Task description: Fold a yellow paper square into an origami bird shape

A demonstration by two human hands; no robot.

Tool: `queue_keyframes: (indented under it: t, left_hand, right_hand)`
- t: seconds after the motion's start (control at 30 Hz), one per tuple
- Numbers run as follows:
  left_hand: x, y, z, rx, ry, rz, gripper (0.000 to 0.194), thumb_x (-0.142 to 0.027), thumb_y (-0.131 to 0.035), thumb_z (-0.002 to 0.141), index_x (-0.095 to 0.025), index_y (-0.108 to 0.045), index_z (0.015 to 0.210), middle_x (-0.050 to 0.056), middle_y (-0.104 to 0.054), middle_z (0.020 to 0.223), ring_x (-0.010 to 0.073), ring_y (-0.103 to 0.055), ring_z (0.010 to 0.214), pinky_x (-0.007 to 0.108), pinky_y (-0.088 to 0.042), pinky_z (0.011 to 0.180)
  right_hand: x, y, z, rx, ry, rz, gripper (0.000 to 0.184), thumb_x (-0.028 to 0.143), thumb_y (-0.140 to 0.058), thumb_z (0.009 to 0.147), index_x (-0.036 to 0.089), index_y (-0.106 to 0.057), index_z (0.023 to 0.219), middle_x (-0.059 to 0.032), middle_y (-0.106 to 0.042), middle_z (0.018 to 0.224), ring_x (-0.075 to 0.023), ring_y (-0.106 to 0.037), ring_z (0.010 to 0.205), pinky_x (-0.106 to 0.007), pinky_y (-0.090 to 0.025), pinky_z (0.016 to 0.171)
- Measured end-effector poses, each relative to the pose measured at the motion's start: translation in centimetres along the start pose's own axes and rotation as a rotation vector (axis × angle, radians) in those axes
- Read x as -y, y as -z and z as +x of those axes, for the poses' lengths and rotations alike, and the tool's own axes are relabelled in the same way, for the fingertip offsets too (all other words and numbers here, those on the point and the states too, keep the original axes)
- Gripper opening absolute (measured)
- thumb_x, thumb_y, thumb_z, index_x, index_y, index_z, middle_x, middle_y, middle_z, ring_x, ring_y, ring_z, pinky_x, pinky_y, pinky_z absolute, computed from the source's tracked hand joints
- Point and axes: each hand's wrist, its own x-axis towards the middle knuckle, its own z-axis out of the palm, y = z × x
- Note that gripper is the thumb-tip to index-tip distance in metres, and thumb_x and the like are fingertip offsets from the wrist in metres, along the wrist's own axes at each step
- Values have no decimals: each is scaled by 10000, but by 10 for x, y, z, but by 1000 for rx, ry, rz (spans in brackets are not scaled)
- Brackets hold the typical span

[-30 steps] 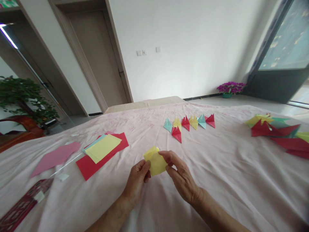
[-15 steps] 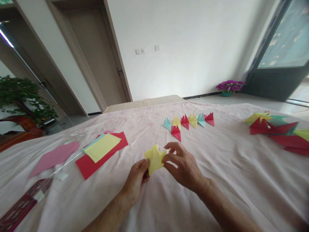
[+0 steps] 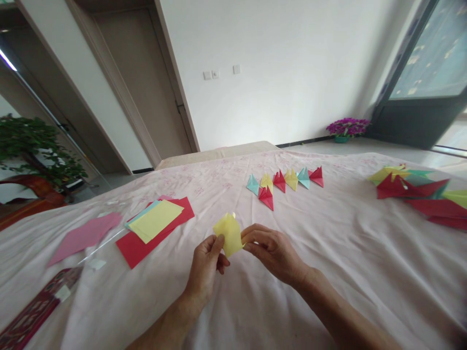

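A piece of folded yellow paper [image 3: 230, 236] is held up between my two hands, above the cloth. My left hand [image 3: 208, 257] pinches its left side with the thumb in front. With thumb and fingers closed, my right hand [image 3: 272, 250] grips the paper's lower right edge. Beyond my hands stands a row of small folded paper figures in blue, yellow and red, with one red figure [image 3: 266, 197] in front of the row. The exact folds in the held paper are hard to make out.
Yellow sheets [image 3: 156, 221] lie over red paper [image 3: 136, 252] at the left, beside a pink sheet [image 3: 85, 238] and a dark red packet [image 3: 36, 308]. Larger folded red paper [image 3: 396, 187] sits in a pile at the right. A wrinkled pale pink cloth [image 3: 350, 233] covers the surface.
The yellow paper has tilted and shifted slightly left. My right hand has moved from its upper right side to its lower right edge, and the raised fingers have closed in.
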Motion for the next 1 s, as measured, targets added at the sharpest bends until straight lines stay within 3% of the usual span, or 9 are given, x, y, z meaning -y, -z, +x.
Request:
queue_keyframes:
  t: [0.17,0.33,0.5,0.7,0.73,0.83,1.0]
  left_hand:
    - [-8,-2,-5,2,-4,24,413,-542,-628,790,-137,-616,872,26,-645,723,154,-676,605,200,-499,468]
    - [-6,-6,-10,48,53,-63,409,-517,-652,787,-137,-618,937,40,-658,786,162,-694,644,204,-516,489]
    - [-4,-6,-9,103,88,-148,343,-436,-704,779,-141,-622,933,36,-654,819,147,-688,702,170,-496,497]
    - [-5,-10,-10,102,128,-290,332,-345,-751,757,-158,-643,1011,48,-678,920,147,-689,765,196,-549,593]
    - [-6,-11,-11,90,122,-308,335,-341,-757,752,-158,-647,1010,50,-682,923,146,-689,764,200,-554,604]
    - [-7,-14,-15,54,109,-343,339,-347,-767,740,-161,-658,1001,49,-692,929,148,-690,772,208,-564,631]
    - [-7,-15,-19,23,94,-356,362,-355,-775,728,-151,-659,1003,62,-698,930,164,-687,802,237,-573,673]
  right_hand:
    - [-2,-1,-1,-4,-97,-70,215,305,-482,962,205,-629,839,-3,-632,805,-126,-591,720,-230,-431,654]
    - [-4,-4,-1,-29,-164,-125,280,322,-470,958,193,-541,720,30,-549,681,-108,-513,618,-223,-359,583]
    - [-5,-4,0,-45,-217,-140,298,361,-494,939,194,-564,703,34,-525,647,-108,-480,580,-229,-324,543]
    - [-7,-9,0,-255,-262,-118,103,285,-610,856,212,-624,787,16,-582,796,-100,-482,567,-232,-372,545]
    - [-7,-12,-1,-317,-254,-116,38,247,-636,824,213,-621,817,14,-579,828,-93,-473,552,-231,-381,540]
    - [-8,-20,-1,-449,-179,-87,98,142,-630,777,208,-602,844,4,-560,861,-86,-482,546,-229,-411,533]
    - [-2,-25,-4,-432,2,-13,177,90,-502,856,210,-632,846,-35,-582,849,-142,-581,722,-254,-481,624]
